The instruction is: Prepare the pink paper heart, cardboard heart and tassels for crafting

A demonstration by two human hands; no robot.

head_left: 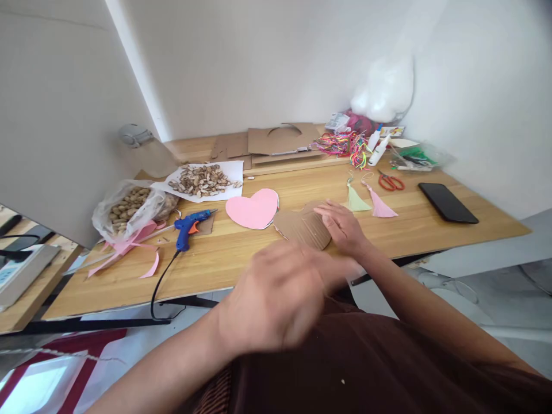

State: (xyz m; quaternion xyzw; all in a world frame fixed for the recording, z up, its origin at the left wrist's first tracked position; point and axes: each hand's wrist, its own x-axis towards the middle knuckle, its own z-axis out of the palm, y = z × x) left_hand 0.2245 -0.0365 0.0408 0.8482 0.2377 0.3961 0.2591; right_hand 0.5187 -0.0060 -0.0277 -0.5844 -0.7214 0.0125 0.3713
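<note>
My right hand (342,227) rests on the right edge of a brown corrugated cardboard heart (304,227), its fingers stretched out over the board. My left hand (280,293) is raised in front of the table's near edge, close to the camera and smeared by motion. Its fingers look curled, but whether they hold anything cannot be made out. Left of the cardboard heart lies a pink heart (252,209), the two nearly touching. A blue hot glue gun (188,227) with an orange trigger lies further left, its cord hanging over the edge.
Peanut shells (202,180) lie on white paper behind a bag of peanuts (128,210). Pink ribbon (129,244) trails beside the bag. Cardboard sheets (282,141) and colourful cords (345,144) are at the back. On the right are tassels (379,202), red-handled scissors (391,182) and a phone (447,202).
</note>
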